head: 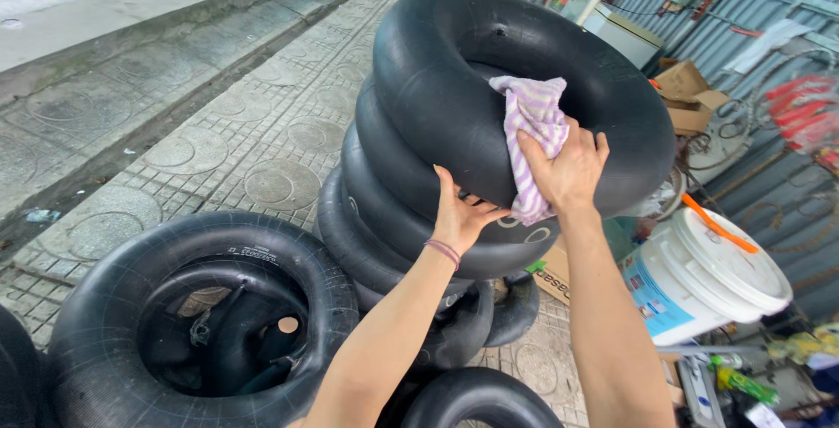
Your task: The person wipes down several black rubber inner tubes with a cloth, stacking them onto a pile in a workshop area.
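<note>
A stack of several inflated black inner tubes rises in the middle of the view, and the top tube (pixel 437 79) is tilted up on its edge. My left hand (pixel 461 214) presses flat against the underside of that top tube, fingers spread, holding it up. My right hand (pixel 568 169) grips a purple-and-white striped cloth (pixel 535 131) and presses it onto the tube's rounded outer face. The cloth drapes over the tube from its inner hole down past my palm.
Another black inner tube (pixel 96 323) lies flat at the lower left with a folded tube in its hole. A white lidded bucket (pixel 708 275) with an orange handle leans at the right. Cardboard boxes (pixel 686 92), clutter and a corrugated metal wall (pixel 769 9) fill the right side; patterned paving (pixel 262 131) spreads left.
</note>
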